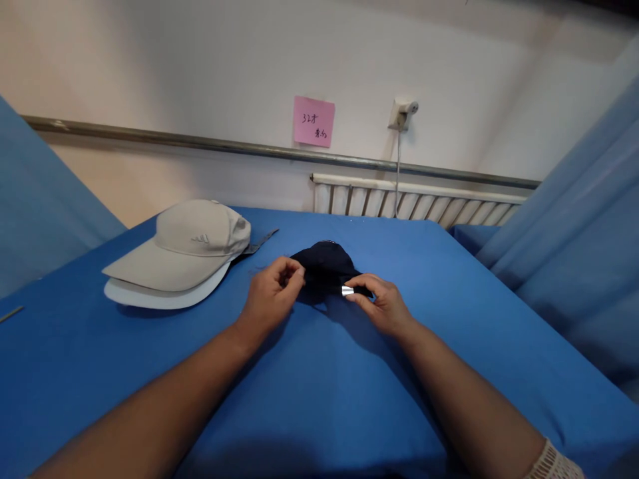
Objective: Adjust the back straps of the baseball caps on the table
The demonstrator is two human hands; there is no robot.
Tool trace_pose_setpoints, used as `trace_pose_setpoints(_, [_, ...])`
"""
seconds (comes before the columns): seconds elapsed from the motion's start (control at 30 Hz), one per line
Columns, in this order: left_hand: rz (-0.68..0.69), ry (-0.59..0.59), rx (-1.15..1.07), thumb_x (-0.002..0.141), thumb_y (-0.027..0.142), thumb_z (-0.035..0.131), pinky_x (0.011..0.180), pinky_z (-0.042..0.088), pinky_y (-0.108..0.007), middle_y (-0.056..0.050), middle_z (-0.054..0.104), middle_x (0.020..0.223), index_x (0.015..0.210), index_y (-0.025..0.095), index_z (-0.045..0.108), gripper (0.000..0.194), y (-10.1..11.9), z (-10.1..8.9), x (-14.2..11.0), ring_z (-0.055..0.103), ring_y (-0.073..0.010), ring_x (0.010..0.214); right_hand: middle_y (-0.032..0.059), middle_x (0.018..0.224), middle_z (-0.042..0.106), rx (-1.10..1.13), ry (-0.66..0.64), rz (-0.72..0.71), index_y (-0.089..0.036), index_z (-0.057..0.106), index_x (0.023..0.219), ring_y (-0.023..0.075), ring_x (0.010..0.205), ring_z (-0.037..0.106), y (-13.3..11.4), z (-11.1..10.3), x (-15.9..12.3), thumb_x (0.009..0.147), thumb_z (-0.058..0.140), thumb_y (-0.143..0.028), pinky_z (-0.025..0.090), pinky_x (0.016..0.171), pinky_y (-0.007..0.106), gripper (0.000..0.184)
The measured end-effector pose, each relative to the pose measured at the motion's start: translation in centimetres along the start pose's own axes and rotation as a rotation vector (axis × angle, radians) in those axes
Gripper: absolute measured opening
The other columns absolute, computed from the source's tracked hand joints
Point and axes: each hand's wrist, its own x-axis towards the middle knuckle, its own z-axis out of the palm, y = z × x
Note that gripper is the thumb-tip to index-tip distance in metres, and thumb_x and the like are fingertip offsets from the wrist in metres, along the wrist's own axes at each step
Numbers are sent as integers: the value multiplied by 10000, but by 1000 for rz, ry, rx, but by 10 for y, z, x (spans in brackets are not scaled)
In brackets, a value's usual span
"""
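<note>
A black cap is between my two hands over the blue-covered table, with its dark inside partly in shadow. My left hand is closed in a pinch at the cap's left edge. At the right edge my right hand pinches the cap between thumb and fingers, beside a shiny silver piece, which may be a buckle or tag. Further left lie stacked caps: a beige cap with a small logo on top, and a paler brim under it.
A blue cloth covers the table. Behind it are a white radiator, a metal rail, a pink note and a plugged socket. Blue curtains hang at both sides. A thin stick-like item lies far left.
</note>
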Motion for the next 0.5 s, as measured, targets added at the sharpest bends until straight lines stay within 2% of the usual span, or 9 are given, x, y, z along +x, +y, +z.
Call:
trace_pose_setpoints(0.1, [-298, -242, -62, 872, 421, 538, 432, 387, -247, 1, 576, 541, 681, 160, 605, 331, 3, 3, -1, 494, -120, 420, 35, 928, 703, 8, 43, 14, -227, 666, 1004, 170, 839, 647, -1, -1, 1, 875, 632, -253, 503, 758, 297, 136])
trace_pose_setpoints(0.17, [-499, -364, -205, 864, 449, 566, 404, 373, -236, -31, 631, 586, 711, 137, 633, 354, 3, 9, -5, 513, -118, 417, 38, 937, 708, 13, 75, 24, -228, 669, 1001, 176, 854, 651, -2, -2, 1, 872, 635, -262, 504, 769, 302, 137])
trace_pose_setpoints(0.2, [-589, -375, -319, 856, 441, 596, 425, 400, -229, -58, 679, 670, 762, 128, 650, 331, 2, 13, -7, 563, -125, 470, 39, 941, 710, 14, 89, 27, -229, 670, 1002, 178, 860, 652, -3, -2, 1, 872, 634, -263, 505, 776, 305, 139])
trace_pose_setpoints(0.3, [-819, -300, -759, 852, 353, 656, 605, 518, -233, -119, 727, 959, 917, 125, 662, 237, -1, 20, -12, 686, -162, 753, 41, 940, 711, 17, 110, 25, -229, 671, 1004, 179, 861, 655, -4, -1, 1, 873, 632, -261, 508, 790, 313, 140])
trace_pose_setpoints(0.33, [-878, -265, -892, 860, 317, 655, 667, 537, -241, -122, 724, 980, 932, 125, 660, 205, -2, 21, -12, 692, -169, 812, 41, 936, 712, 19, 110, 20, -229, 672, 1004, 181, 865, 657, -4, -1, 1, 873, 631, -260, 509, 796, 316, 140])
trace_pose_setpoints(0.43, [-980, -139, -1106, 868, 222, 652, 673, 548, -239, -80, 703, 790, 847, 125, 651, 100, -6, 20, -9, 678, -144, 724, 44, 943, 715, 24, 96, 4, -231, 674, 1008, 186, 893, 660, -4, 3, 0, 875, 626, -263, 513, 811, 322, 145])
trace_pose_setpoints(0.5, [-949, -77, -1162, 847, 163, 671, 610, 536, -223, -30, 653, 675, 793, 137, 637, 69, -6, 16, -7, 636, -113, 613, 45, 950, 715, 24, 84, -4, -232, 674, 1016, 186, 898, 660, -4, 5, -1, 878, 622, -265, 516, 807, 321, 152])
